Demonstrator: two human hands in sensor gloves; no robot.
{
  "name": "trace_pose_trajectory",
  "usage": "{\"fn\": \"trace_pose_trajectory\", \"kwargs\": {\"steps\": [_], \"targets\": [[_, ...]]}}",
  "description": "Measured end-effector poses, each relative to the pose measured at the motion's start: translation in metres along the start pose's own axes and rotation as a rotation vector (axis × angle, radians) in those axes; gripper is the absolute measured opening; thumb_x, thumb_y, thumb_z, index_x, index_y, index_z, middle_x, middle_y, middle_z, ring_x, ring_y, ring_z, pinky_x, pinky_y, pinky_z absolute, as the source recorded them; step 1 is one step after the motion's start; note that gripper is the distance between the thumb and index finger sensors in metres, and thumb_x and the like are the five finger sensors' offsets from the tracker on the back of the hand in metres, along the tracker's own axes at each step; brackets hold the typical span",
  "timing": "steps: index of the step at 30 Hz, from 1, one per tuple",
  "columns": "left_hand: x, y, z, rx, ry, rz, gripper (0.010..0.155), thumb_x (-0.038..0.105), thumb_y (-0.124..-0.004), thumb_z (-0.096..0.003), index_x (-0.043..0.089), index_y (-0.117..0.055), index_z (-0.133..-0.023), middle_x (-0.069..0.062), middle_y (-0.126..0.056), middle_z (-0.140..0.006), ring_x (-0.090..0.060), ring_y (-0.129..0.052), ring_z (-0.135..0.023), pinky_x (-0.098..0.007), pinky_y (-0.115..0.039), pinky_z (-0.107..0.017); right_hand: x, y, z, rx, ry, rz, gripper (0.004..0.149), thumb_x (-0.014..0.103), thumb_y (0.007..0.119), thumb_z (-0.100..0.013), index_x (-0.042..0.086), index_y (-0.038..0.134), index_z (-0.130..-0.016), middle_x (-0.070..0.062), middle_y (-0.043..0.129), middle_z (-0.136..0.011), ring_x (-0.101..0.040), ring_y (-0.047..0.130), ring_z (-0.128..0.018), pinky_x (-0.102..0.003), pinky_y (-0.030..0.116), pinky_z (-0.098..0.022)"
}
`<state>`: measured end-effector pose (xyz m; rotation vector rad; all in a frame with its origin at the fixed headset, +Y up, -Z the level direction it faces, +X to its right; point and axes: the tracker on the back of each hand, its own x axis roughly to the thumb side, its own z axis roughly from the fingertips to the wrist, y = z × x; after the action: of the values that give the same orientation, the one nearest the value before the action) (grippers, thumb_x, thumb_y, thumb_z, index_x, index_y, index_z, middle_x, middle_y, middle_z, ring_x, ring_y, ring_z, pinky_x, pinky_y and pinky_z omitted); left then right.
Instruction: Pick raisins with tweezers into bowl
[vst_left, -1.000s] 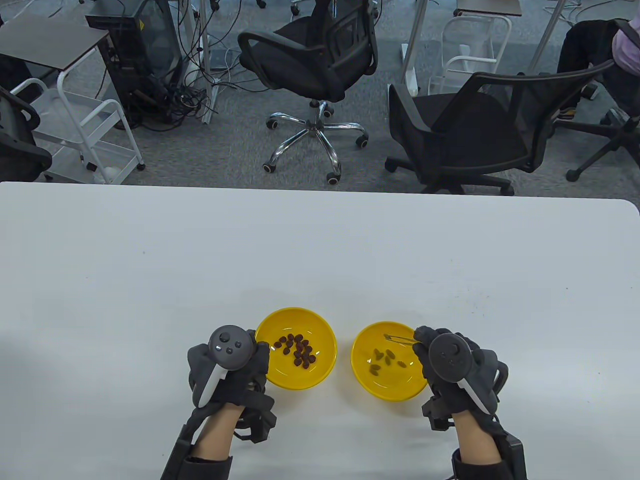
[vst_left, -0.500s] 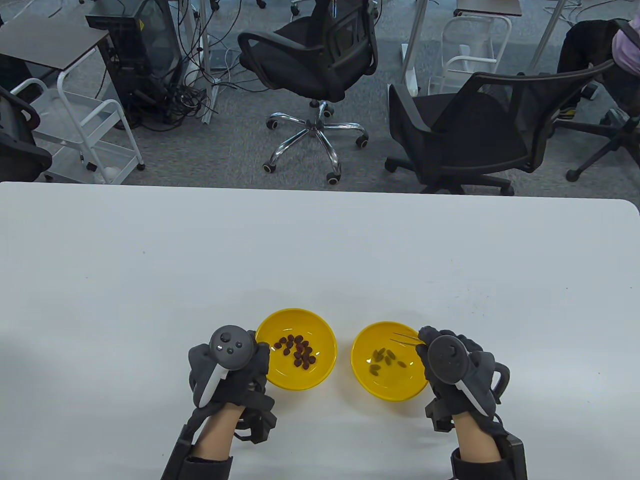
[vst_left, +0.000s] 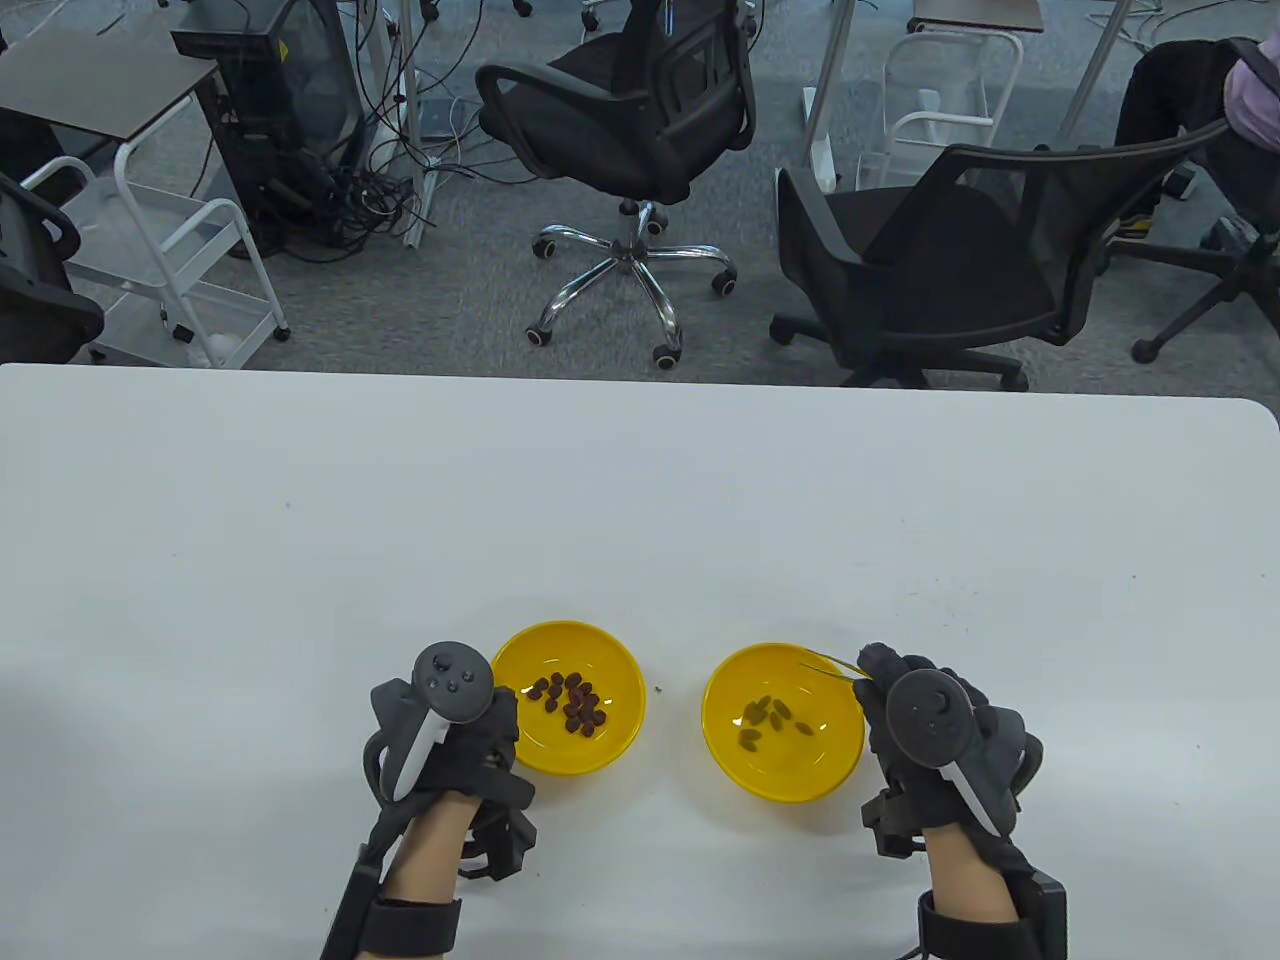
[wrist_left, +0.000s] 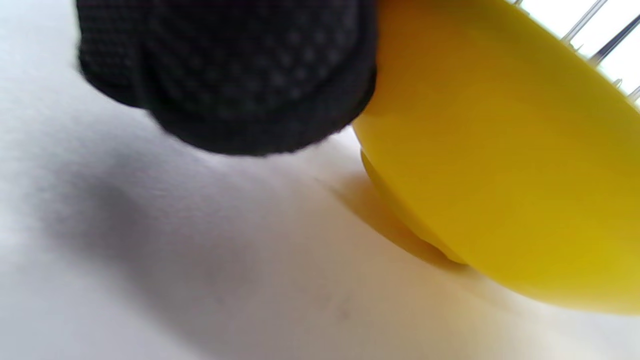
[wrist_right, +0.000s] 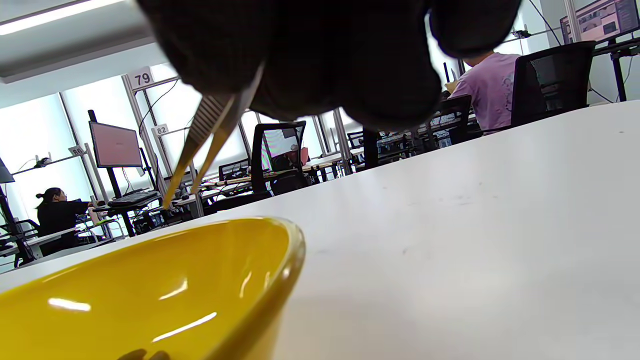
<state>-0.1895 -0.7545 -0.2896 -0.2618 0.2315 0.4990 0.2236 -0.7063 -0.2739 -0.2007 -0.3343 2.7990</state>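
Observation:
Two yellow bowls stand near the table's front edge. The left bowl holds several dark raisins. The right bowl holds several greenish raisins. My left hand grips the left bowl's left rim; in the left wrist view a gloved finger presses on the bowl's outer wall. My right hand pinches thin metal tweezers over the right bowl's far right rim. In the right wrist view the tweezers point down-left above the bowl, tips close together with no raisin seen between them.
A small dark crumb lies on the white table between the bowls. Office chairs and a white cart stand beyond the table's far edge.
My left hand has slid the left bowl a little to the left. My right hand has drawn back to the right, taking the tweezers from over the bowl's middle to its rim.

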Motion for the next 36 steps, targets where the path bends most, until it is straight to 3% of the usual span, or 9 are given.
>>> {"fn": "trace_pose_trajectory", "kwargs": {"steps": [10,16,24,31,36], "targets": [[-0.001,0.004,0.003,0.026,0.029,-0.114,0.057,0.037,-0.056,-0.057,-0.001,-0.058,-0.099,-0.008,-0.099,-0.059,-0.011,-0.105,-0.026,-0.043,-0.086,-0.042,-0.01,-0.003,-0.003,-0.029,0.055,-0.016,0.047,0.032,0.081,-0.041,0.014,0.091,-0.083,-0.003,0.091,-0.067,-0.022,0.097,-0.052,-0.057,0.065,-0.061],[0.004,0.011,0.01,0.115,0.0,-0.169,0.059,0.04,-0.055,-0.0573,0.003,-0.053,-0.103,-0.017,-0.091,-0.08,-0.023,-0.104,-0.056,-0.053,-0.075,-0.057,-0.037,-0.002,-0.011,-0.091,0.189,0.005,0.047,0.029,0.079,-0.043,0.013,0.088,-0.087,-0.005,0.091,-0.07,-0.024,0.097,-0.055,-0.057,0.064,-0.061],[0.007,0.009,0.013,0.133,-0.019,-0.204,0.06,0.041,-0.055,-0.0574,0.006,-0.049,-0.106,-0.025,-0.076,-0.098,-0.036,-0.092,-0.079,-0.063,-0.063,-0.065,-0.075,0.019,-0.021,0.004,0.377,0.222,0.048,0.027,0.079,-0.044,0.014,0.086,-0.089,-0.005,0.091,-0.073,-0.027,0.097,-0.06,-0.058,0.063,-0.062],[0.007,0.009,0.013,0.111,-0.02,-0.188,0.063,0.043,-0.055,-0.0572,0.006,-0.047,-0.107,-0.027,-0.072,-0.1,-0.039,-0.089,-0.083,-0.063,-0.061,-0.065,-0.084,0.037,-0.022,0.096,0.437,0.375,0.053,0.031,0.08,-0.043,0.014,0.082,-0.093,-0.004,0.096,-0.073,-0.027,0.099,-0.061,-0.055,0.067,-0.059],[0.006,0.009,0.013,0.105,-0.017,-0.193,0.063,0.043,-0.055,-0.0572,0.005,-0.047,-0.107,-0.027,-0.072,-0.1,-0.039,-0.089,-0.083,-0.063,-0.062,-0.065,-0.082,0.042,-0.024,0.158,0.431,0.374,0.054,0.032,0.08,-0.044,0.014,0.079,-0.095,-0.007,0.092,-0.074,-0.026,0.097,-0.057,-0.054,0.067,-0.058]]}}
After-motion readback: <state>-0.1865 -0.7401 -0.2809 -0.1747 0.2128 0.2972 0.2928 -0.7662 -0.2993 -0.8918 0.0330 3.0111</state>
